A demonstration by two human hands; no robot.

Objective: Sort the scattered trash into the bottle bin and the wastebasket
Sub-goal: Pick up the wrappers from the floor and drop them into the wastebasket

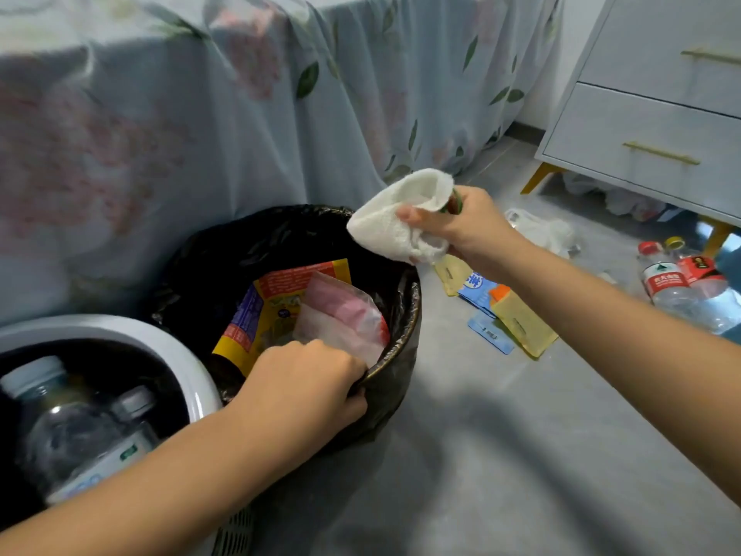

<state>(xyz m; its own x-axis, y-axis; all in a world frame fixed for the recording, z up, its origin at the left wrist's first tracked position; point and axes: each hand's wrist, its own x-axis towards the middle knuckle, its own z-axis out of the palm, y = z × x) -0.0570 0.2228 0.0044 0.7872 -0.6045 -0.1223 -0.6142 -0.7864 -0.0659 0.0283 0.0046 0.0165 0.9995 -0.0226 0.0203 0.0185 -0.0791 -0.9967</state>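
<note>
My right hand (473,224) holds a crumpled white paper towel (401,218) just above the right rim of the black-lined wastebasket (405,311). My left hand (304,379) grips the basket's near rim, fingers curled over the liner. Inside lie a yellow wrapper (264,311) and a pink-and-clear plastic bag (345,315). At the lower left stands the white bottle bin (176,355), holding clear plastic bottles (80,427). Two more bottles with red labels (681,286) lie on the floor at the right.
Flat yellow and blue packets (501,311) lie on the grey floor right of the basket. A clear plastic bag (545,230) sits farther back. A floral bed sheet (200,114) hangs behind the bins. A white drawer unit (649,126) on gold legs stands at the right.
</note>
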